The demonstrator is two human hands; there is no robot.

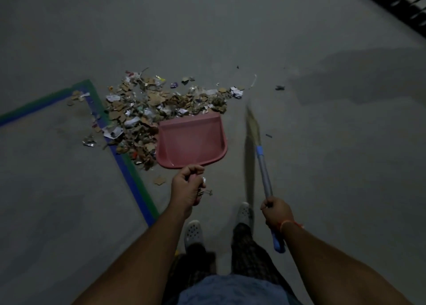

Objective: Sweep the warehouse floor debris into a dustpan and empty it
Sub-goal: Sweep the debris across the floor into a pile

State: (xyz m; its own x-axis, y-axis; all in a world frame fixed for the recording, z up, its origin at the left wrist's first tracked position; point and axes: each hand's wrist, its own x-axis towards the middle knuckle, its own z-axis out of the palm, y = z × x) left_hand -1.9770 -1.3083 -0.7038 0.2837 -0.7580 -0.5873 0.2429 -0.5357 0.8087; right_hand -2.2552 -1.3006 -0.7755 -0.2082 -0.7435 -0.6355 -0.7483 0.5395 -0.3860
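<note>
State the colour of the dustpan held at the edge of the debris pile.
The dustpan is pink, seen clearly in the head view, the only one.

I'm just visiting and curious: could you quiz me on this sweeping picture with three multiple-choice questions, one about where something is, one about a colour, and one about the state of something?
1. Where does the debris pile lie relative to the dustpan?
A. Beyond its far edge and to its left
B. Wholly to its right
C. Behind the person's shoes

2. What colour is the dustpan?
A. Black
B. Pink
C. Yellow

3. What is the right hand doing?
A. Hanging open
B. Gripping the broom handle
C. Picking up scraps

Answers: 1 A, the scraps spread past the pan's front lip and along its left side. 2 B, the pan is pink. 3 B, the fingers curl round the handle, while the left hand holds the dustpan.
</note>
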